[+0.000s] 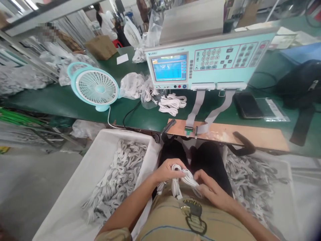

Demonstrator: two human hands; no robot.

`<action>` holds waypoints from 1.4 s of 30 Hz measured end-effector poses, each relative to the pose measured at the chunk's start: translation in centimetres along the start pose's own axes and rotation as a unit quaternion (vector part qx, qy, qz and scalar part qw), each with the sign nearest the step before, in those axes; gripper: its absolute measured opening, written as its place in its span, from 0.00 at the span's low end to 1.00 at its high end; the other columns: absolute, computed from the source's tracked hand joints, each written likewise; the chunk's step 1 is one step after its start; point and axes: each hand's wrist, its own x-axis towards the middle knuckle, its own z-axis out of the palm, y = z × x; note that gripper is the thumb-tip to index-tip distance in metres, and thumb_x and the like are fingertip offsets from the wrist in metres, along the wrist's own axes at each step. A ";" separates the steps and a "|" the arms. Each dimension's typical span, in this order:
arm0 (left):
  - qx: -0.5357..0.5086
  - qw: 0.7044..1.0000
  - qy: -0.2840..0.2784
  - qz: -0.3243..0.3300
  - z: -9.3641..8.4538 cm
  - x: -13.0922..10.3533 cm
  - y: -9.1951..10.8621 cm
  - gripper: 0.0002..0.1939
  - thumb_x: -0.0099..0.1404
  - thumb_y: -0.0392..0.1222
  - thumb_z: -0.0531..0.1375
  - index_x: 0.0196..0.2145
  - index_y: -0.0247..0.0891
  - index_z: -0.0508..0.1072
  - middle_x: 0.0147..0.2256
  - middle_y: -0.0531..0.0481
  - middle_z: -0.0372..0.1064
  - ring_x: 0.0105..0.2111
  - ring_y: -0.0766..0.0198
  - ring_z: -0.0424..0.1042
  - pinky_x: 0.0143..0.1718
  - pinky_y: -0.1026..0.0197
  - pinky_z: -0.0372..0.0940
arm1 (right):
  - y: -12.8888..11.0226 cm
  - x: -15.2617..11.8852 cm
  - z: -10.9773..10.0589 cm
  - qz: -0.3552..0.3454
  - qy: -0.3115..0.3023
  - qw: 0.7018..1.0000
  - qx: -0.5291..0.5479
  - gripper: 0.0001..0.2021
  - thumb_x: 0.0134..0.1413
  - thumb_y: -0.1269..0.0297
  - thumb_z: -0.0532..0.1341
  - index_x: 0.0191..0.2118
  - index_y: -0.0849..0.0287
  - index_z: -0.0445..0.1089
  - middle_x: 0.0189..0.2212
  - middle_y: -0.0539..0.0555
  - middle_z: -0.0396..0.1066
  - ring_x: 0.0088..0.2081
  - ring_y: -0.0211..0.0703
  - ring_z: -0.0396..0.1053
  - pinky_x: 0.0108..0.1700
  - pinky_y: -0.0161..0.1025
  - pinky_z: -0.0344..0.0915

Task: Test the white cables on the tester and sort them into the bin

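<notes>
Over my lap, my left hand point(170, 170) has its fingers closed around coiled white cables. One bundle point(176, 184) hangs down from it, its connector end low against my shirt. A second white cable bundle point(190, 179) stretches across to my right hand point(210, 188), whose thumb and fingers close on its right end. Part of another white bundle shows under my left wrist. Ahead of my hands, two grey ribbon cables point(198, 107) run from the tester point(213, 63) to small connectors on a wooden board point(253, 134).
A white bin point(100, 140) of bundled cables stands to my left, and another bin point(288, 187) of cables to my right. On the green table are a turquoise fan point(96, 85), several white cable bundles point(172, 103), and a dark phone point(248, 105). Black clamps point(242, 144) grip the board.
</notes>
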 end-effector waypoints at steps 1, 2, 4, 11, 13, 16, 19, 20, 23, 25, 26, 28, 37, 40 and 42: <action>0.018 1.000 0.001 0.009 0.1 0.4 0.1 0.13 0.52 0.47 0.63 0.31 0.33 0.74 0.26 0.49 0.66 0.24 0.68 0.63 0.25 0.67 0.58 | 0.2 0.5 0.2 -0.001 0.022 1.000 -0.013 0.07 0.60 0.60 0.50 0.39 0.57 0.57 0.31 0.50 0.59 0.32 0.40 0.58 0.33 0.35 0.58; 0.037 0.999 0.006 0.022 0.1 0.7 0.3 0.13 0.52 0.47 0.63 0.30 0.33 0.74 0.27 0.49 0.66 0.25 0.68 0.64 0.27 0.66 0.59 | 0.4 1.0 0.3 -0.004 0.041 0.999 -0.031 0.08 0.61 0.59 0.49 0.39 0.57 0.57 0.31 0.50 0.59 0.31 0.40 0.58 0.34 0.35 0.58; 0.072 0.996 0.017 0.052 0.1 1.5 0.6 0.11 0.54 0.46 0.62 0.28 0.34 0.74 0.27 0.48 0.66 0.28 0.66 0.65 0.31 0.64 0.60 | 0.8 2.0 0.4 -0.011 0.065 0.996 -0.058 0.08 0.62 0.58 0.50 0.39 0.57 0.59 0.30 0.50 0.60 0.31 0.40 0.58 0.34 0.35 0.57; 0.103 0.992 -0.061 0.029 -0.8 3.0 1.0 0.10 0.55 0.45 0.61 0.29 0.34 0.74 0.30 0.47 0.69 0.29 0.65 0.67 0.32 0.64 0.62 | 1.5 3.7 -0.2 -0.047 0.049 0.998 -0.005 0.13 0.63 0.57 0.49 0.33 0.59 0.63 0.31 0.51 0.59 0.32 0.40 0.59 0.36 0.35 0.58; 0.117 0.989 -0.089 0.026 -1.3 3.3 1.4 0.12 0.55 0.44 0.61 0.35 0.36 0.75 0.30 0.48 0.71 0.30 0.64 0.68 0.32 0.64 0.62 | 1.7 4.0 -0.2 -0.039 0.026 0.999 0.012 0.14 0.62 0.56 0.51 0.31 0.60 0.63 0.30 0.51 0.60 0.32 0.40 0.59 0.35 0.35 0.58; 0.111 0.975 -0.182 0.058 -2.2 3.6 2.2 0.12 0.55 0.43 0.61 0.38 0.40 0.76 0.34 0.46 0.73 0.33 0.61 0.71 0.36 0.63 0.63 | 2.2 4.2 0.0 -0.008 -0.006 0.998 0.061 0.14 0.59 0.54 0.56 0.31 0.60 0.62 0.28 0.50 0.61 0.30 0.39 0.59 0.33 0.34 0.57; 0.111 0.953 -0.273 0.068 -3.1 3.8 2.7 0.12 0.55 0.41 0.60 0.39 0.43 0.77 0.35 0.45 0.73 0.33 0.60 0.72 0.36 0.62 0.64 | 2.7 4.3 0.2 0.025 -0.021 0.992 0.123 0.14 0.54 0.54 0.60 0.33 0.60 0.60 0.26 0.48 0.60 0.27 0.37 0.57 0.28 0.32 0.55; 0.113 0.947 -0.295 0.065 -3.3 3.8 2.7 0.13 0.56 0.40 0.60 0.40 0.43 0.77 0.35 0.45 0.73 0.33 0.59 0.72 0.37 0.62 0.64 | 2.7 4.4 0.2 0.030 -0.024 0.990 0.138 0.14 0.54 0.54 0.61 0.33 0.59 0.59 0.26 0.47 0.60 0.27 0.36 0.57 0.28 0.32 0.55; 0.110 0.934 -0.336 0.050 -3.5 3.7 2.3 0.14 0.56 0.39 0.59 0.41 0.42 0.76 0.37 0.46 0.73 0.35 0.60 0.71 0.38 0.63 0.63 | 2.5 4.3 0.2 0.025 -0.034 0.989 0.138 0.15 0.54 0.53 0.61 0.32 0.59 0.58 0.27 0.48 0.61 0.28 0.36 0.58 0.29 0.32 0.57; 0.103 0.936 -0.335 0.032 -3.5 3.5 1.7 0.13 0.55 0.39 0.60 0.39 0.40 0.76 0.37 0.46 0.72 0.35 0.61 0.71 0.38 0.64 0.63 | 2.2 4.2 -0.1 -0.006 -0.040 0.993 0.107 0.15 0.55 0.52 0.59 0.32 0.59 0.58 0.29 0.50 0.62 0.30 0.38 0.59 0.31 0.33 0.59; 0.102 0.941 -0.322 0.018 -3.4 3.4 1.3 0.12 0.54 0.39 0.61 0.38 0.38 0.77 0.36 0.46 0.72 0.34 0.63 0.70 0.37 0.65 0.62 | 2.1 4.1 -0.2 -0.033 -0.045 0.995 0.083 0.15 0.56 0.52 0.58 0.33 0.60 0.59 0.31 0.51 0.62 0.31 0.39 0.60 0.33 0.34 0.60; 0.093 0.956 -0.277 -0.029 -3.0 3.1 0.3 0.10 0.52 0.38 0.62 0.34 0.35 0.77 0.32 0.48 0.72 0.31 0.66 0.69 0.34 0.68 0.61 | 1.9 3.8 -0.3 -0.093 -0.057 0.994 0.021 0.13 0.58 0.53 0.56 0.36 0.60 0.62 0.34 0.55 0.63 0.34 0.41 0.61 0.37 0.36 0.61; -0.174 0.926 -0.136 -0.306 -0.7 0.9 -3.8 0.12 0.43 0.39 0.65 0.27 0.32 0.72 0.18 0.53 0.67 0.13 0.72 0.61 0.14 0.70 0.55 | 1.6 3.9 0.8 -0.163 -0.092 0.912 -0.364 0.10 0.62 0.69 0.49 0.35 0.61 0.66 0.29 0.54 0.66 0.27 0.39 0.63 0.29 0.34 0.57; -0.214 0.912 -0.094 -0.338 -0.1 0.6 -4.4 0.11 0.40 0.37 0.65 0.25 0.32 0.71 0.15 0.53 0.66 0.10 0.70 0.60 0.09 0.71 0.52 | 1.0 4.5 0.7 -0.169 -0.108 0.899 -0.390 0.09 0.58 0.73 0.50 0.30 0.61 0.65 0.25 0.53 0.66 0.24 0.38 0.61 0.27 0.35 0.55; -0.231 0.912 -0.073 -0.332 0.0 0.6 -4.6 0.11 0.39 0.36 0.64 0.24 0.32 0.71 0.14 0.53 0.65 0.09 0.68 0.61 0.08 0.71 0.52 | 0.7 4.7 0.5 -0.176 -0.080 0.908 -0.372 0.08 0.56 0.72 0.51 0.29 0.61 0.65 0.24 0.53 0.65 0.24 0.39 0.61 0.28 0.36 0.56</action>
